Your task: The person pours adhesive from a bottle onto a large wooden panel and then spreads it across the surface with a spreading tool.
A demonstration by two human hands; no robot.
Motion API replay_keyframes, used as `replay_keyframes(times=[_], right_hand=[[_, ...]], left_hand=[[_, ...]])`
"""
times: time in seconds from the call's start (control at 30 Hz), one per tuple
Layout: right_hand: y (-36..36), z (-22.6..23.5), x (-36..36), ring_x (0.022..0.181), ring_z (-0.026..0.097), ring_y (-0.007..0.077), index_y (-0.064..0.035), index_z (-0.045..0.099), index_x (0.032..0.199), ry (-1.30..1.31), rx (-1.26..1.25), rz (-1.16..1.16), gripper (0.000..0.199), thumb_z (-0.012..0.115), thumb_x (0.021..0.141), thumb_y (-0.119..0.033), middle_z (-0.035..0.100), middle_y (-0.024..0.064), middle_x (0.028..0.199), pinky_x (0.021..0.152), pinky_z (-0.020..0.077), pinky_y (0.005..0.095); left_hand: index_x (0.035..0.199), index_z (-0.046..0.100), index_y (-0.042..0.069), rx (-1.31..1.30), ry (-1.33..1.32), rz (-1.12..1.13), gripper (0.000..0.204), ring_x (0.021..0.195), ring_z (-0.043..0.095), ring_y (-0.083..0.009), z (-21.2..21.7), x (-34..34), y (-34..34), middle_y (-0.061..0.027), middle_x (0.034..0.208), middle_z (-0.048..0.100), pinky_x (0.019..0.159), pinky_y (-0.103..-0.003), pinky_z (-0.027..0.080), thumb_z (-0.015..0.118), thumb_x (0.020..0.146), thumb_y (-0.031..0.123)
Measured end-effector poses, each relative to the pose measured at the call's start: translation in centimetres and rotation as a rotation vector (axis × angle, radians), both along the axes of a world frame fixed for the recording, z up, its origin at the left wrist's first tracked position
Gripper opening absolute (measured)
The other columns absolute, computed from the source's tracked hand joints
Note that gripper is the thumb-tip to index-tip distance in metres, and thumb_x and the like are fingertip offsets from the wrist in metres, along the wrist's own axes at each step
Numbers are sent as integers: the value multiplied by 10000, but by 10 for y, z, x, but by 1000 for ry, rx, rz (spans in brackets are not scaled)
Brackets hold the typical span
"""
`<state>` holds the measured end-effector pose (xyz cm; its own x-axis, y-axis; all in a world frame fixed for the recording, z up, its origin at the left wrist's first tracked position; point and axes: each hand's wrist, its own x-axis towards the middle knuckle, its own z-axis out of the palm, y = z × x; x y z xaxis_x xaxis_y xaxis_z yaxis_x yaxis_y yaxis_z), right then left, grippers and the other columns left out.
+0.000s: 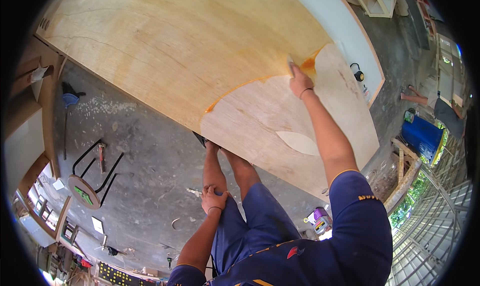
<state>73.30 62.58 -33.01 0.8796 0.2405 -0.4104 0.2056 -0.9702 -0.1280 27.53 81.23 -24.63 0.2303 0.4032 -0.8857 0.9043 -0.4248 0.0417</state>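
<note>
A large plywood sheet [175,51] lies flat over most of the view. Most of it is glossy yellow with wet glue, while the near right part [280,116] is bare and pale. An orange glue line marks the border between them. My right hand [299,80] is stretched out over the sheet and presses a small flat spreader [290,63] onto the glue edge. My left hand [213,197] rests on my left knee, fingers closed over it, holding nothing. My legs in blue shorts stand at the sheet's near edge.
An overturned round stool [87,186] with black legs lies on the concrete floor at the left, a hammer [101,155] beside it. A tape measure [358,75] sits on a white board beyond the sheet. A blue barrel [422,136] and another person [440,106] are at the right.
</note>
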Motion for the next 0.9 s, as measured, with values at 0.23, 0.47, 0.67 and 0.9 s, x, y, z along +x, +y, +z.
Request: replay_keyframes(times=[0.23,0.47,0.67,0.9], right_hand=[[143,-16,-166,854,585,380,-203,415,1305,199,92,347,533,499,782,-150,563,208,984,698,498,481],[212,26,-313,985,543,383,-214,405,1331,542,196,596,483,419,852,-152,519,212,1107,704,506,437],[124,46,-217,1052,551,352,-201,470,1294,277,411,150,449,387,855,-158,558,141,1197,849,468,450],[-47,0,-52,947,573,330,-238,402,1347,-3,23,35,621,478,757,-62,578,131,1078,763,488,438]], left_hand=[[1103,602,174,23,44,-56,559,1164,455,-260,5,-7,15,-26,1255,472,926,-390,439,718,617,425],[1092,608,172,14,62,-68,550,1157,467,-262,5,0,13,-31,1248,487,925,-391,440,720,615,422],[1056,621,162,29,56,-60,511,1146,479,-254,11,0,21,-36,1228,501,930,-386,437,716,620,413],[1044,626,157,29,-17,-91,501,1126,496,-266,2,0,10,-58,1198,521,927,-386,438,711,619,407]])
